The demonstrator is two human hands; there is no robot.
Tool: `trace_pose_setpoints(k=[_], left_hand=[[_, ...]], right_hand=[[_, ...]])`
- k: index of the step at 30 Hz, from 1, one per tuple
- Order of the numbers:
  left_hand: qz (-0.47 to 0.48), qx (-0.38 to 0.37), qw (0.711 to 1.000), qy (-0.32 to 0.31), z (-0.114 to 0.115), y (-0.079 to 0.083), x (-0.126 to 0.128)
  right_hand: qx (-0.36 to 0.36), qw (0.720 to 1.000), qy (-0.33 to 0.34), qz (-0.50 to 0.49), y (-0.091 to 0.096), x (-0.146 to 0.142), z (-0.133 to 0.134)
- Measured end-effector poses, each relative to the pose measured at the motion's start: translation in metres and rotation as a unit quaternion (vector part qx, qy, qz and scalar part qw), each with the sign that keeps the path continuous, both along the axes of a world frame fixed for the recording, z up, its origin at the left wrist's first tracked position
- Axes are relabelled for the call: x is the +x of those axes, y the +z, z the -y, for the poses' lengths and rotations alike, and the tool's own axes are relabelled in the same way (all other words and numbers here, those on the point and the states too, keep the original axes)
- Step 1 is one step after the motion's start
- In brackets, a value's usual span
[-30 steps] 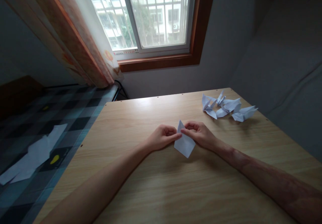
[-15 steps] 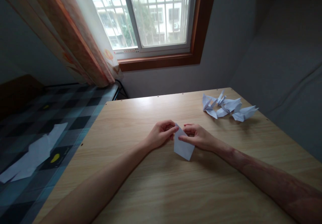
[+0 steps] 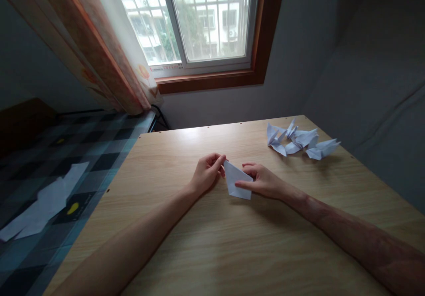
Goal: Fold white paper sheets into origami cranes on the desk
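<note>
A small folded sheet of white paper (image 3: 237, 188), kite-like in outline, is held just above the wooden table between my two hands. My left hand (image 3: 208, 172) pinches its upper left corner between thumb and fingers. From the other side my right hand (image 3: 260, 181) grips it, with the thumb lying across the front face and the fingers behind. The fingertips behind the paper are hidden.
Several folded white paper cranes (image 3: 299, 141) stand in a cluster at the table's far right. The wooden table (image 3: 186, 251) ends at a bed with a checked cover (image 3: 99, 154) on the left, where white paper sheets (image 3: 49, 203) lie. A window and curtain (image 3: 109, 56) are beyond.
My left hand has moved slightly left and up with the paper's corner. The paper has turned, its lower tip swinging upward. My right hand stays nearly in place.
</note>
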State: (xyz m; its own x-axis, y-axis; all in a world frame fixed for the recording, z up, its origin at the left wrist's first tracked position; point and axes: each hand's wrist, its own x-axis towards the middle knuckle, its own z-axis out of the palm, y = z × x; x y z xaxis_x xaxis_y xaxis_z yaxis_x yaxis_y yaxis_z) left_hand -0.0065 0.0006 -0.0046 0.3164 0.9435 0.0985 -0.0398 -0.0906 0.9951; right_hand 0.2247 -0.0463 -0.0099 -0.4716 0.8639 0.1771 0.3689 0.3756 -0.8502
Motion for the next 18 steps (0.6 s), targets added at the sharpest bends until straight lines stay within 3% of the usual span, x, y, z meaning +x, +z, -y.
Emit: trace_pose_setpoints(k=[3,11,15,18], left_hand=[[0.003,-0.001,1.000,0.014,-0.0005,0.0005,0.0000],[-0.024,0.005,0.999,-0.043,0.0042,0.0034,-0.0004],[-0.002,0.007,1.000,-0.006,-0.0011,0.0009,-0.0023],[-0.003,0.005,1.000,0.015,-0.0034,0.0006,-0.0037]], right_hand=[[-0.006,1.000,-0.003,-0.008,0.0016,0.0008,0.0004],[-0.025,0.999,-0.025,-0.027,-0.0013,0.0008,0.0004],[-0.095,0.988,-0.059,-0.111,-0.0061,-0.0002,0.0003],[-0.103,0.982,-0.064,-0.148,-0.0074,-0.0014,-0.0004]])
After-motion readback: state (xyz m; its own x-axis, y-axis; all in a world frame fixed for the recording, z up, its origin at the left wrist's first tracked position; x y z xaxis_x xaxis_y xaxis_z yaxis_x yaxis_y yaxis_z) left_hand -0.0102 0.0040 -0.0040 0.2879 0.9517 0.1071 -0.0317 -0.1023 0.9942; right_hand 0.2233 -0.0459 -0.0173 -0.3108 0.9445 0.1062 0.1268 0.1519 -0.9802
